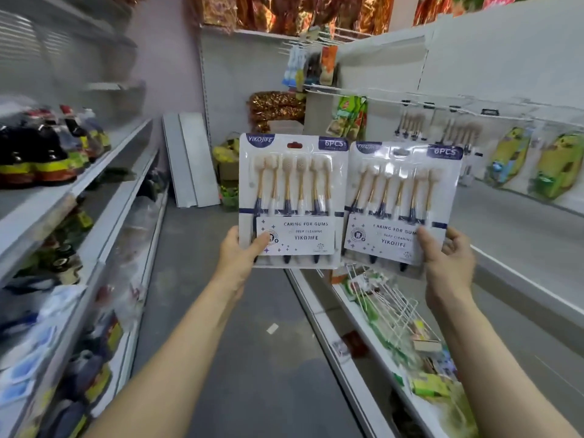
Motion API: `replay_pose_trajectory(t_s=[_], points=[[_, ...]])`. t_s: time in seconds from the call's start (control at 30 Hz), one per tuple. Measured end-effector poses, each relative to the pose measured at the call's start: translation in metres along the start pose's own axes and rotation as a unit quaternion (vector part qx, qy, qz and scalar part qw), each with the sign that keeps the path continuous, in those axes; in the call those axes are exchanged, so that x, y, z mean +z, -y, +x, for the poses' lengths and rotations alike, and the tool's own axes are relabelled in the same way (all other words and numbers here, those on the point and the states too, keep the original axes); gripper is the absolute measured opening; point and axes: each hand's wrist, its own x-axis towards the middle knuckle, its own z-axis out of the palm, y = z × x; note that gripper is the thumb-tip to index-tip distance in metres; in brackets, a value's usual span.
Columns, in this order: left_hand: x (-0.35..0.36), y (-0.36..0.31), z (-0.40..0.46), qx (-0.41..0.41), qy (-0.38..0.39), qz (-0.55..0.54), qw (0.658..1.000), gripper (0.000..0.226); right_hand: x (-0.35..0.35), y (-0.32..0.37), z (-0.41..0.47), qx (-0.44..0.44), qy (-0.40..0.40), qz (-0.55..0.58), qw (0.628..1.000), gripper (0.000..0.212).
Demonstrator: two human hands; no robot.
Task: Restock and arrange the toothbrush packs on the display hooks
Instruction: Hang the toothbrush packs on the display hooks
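I hold two blister packs of toothbrushes upright in front of me in a shop aisle. My left hand [241,252] grips the lower left corner of the left toothbrush pack [292,184]. My right hand [447,256] grips the lower right corner of the right toothbrush pack [399,191], which tilts slightly and overlaps the left pack's edge. Both packs are white with a purple label and several gold-handled brushes. On the right wall, display hooks [455,110] carry similar hanging toothbrush packs [458,134].
Green and yellow packs [508,158] hang further right on the hooks. A white wire rack [388,306] and mixed goods lie on the lower right shelf. Bottles [47,147] fill the left shelves. Metal panels [189,159] and boxes stand at the aisle's end.
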Motion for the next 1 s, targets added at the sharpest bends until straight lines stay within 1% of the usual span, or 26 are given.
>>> replay_pose_trajectory(t_s=[0.17,0.23,0.3,0.37,0.43,0.53,0.63,0.67,0.73,0.77,0.8,0.87,0.9,0.93,1.0], points=[[-0.007,0.006,0.146,-0.002,0.007,-0.015,1.0,0.029,0.116,-0.035,0.086,0.021,-0.02,-0.008,1.0,0.023],[-0.012,0.011,0.197,0.001,0.006,-0.032,0.999,0.034,0.159,-0.05,0.114,0.021,-0.025,-0.013,0.999,0.022],[-0.021,0.021,0.251,0.006,0.005,-0.044,0.999,0.043,0.199,-0.069,0.14,0.018,-0.036,-0.023,0.999,0.024],[-0.027,0.029,0.303,0.009,0.01,-0.042,0.999,0.046,0.234,-0.085,0.162,0.018,-0.043,-0.024,0.999,0.028],[-0.033,0.041,0.364,0.013,0.032,-0.043,0.998,0.043,0.273,-0.105,0.187,0.015,-0.056,-0.029,0.998,0.031],[-0.036,0.059,0.448,0.017,0.077,-0.054,0.995,0.039,0.322,-0.127,0.213,-0.016,-0.095,-0.051,0.994,0.036],[-0.034,0.068,0.525,0.01,0.14,-0.049,0.989,0.039,0.364,-0.143,0.233,-0.02,-0.146,-0.062,0.987,0.029],[-0.033,0.069,0.548,0.011,0.152,-0.046,0.987,0.038,0.378,-0.146,0.24,-0.015,-0.157,-0.06,0.986,0.032],[-0.029,0.071,0.59,0.019,0.172,-0.043,0.984,0.039,0.404,-0.152,0.256,-0.007,-0.176,-0.063,0.982,0.053],[-0.025,0.073,0.609,0.019,0.181,-0.042,0.982,0.039,0.415,-0.155,0.265,-0.002,-0.184,-0.069,0.98,0.058],[-0.021,0.075,0.625,0.017,0.191,-0.046,0.98,0.039,0.423,-0.159,0.273,-0.006,-0.192,-0.074,0.979,0.054],[-0.009,0.084,0.656,0.004,0.212,-0.062,0.975,0.038,0.435,-0.166,0.291,-0.012,-0.212,-0.073,0.975,0.032],[0.0,0.091,0.669,-0.006,0.222,-0.067,0.973,0.038,0.436,-0.17,0.3,-0.013,-0.226,-0.07,0.972,0.027],[0.011,0.097,0.681,-0.014,0.232,-0.071,0.97,0.038,0.437,-0.174,0.309,-0.015,-0.237,-0.069,0.969,0.026],[0.033,0.106,0.7,-0.016,0.259,-0.074,0.963,0.037,0.434,-0.179,0.326,-0.026,-0.257,-0.059,0.964,0.032]])
